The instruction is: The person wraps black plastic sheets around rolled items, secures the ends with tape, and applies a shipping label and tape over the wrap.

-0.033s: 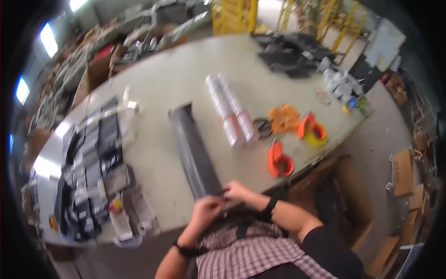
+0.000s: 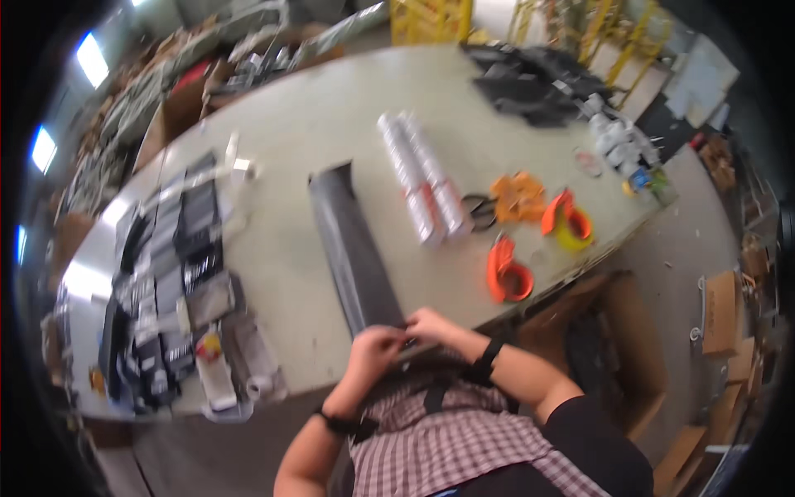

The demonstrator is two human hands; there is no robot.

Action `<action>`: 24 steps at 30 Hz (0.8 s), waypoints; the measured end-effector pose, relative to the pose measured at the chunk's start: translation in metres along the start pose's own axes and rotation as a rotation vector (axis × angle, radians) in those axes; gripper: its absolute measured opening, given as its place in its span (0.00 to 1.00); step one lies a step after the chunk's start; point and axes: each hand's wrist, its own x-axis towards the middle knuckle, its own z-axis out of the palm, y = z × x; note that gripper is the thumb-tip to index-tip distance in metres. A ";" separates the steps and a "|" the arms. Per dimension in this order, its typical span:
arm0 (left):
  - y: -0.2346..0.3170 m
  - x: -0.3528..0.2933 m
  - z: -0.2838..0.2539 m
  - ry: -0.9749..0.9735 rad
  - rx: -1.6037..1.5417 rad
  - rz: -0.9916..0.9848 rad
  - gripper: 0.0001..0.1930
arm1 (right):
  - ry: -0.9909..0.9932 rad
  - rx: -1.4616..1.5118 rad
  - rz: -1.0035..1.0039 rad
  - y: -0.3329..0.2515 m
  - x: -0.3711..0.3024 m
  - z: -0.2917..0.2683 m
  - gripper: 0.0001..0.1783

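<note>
Left hand [image 2: 375,353] and right hand [image 2: 434,325] both pinch the near end of a long, dark-grey, plastic-looking sleeve [image 2: 354,253] slanting away leftward.

Table [image 2: 281,257] slightly higher in view

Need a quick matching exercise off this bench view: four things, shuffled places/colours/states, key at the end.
1. Long dark packet
2. Silvery rolls
3. Nearer tape dispenser
4. Yellow frames

A. Beyond the far edge of the table
B. Near end at the left hand and right hand
C. Lying side by side
D. Bright orange

Pairs: 1-B, 2-C, 3-D, 4-A
</note>
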 end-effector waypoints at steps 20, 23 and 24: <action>-0.029 -0.007 0.034 0.160 0.325 -0.036 0.07 | -0.210 0.471 0.253 -0.037 -0.045 0.002 0.16; -0.025 -0.003 0.029 0.064 0.369 -0.079 0.06 | -0.185 0.445 0.197 -0.031 -0.040 0.007 0.17; -0.025 -0.003 0.027 -0.016 0.409 -0.108 0.07 | -0.147 0.431 0.189 -0.027 -0.037 0.010 0.18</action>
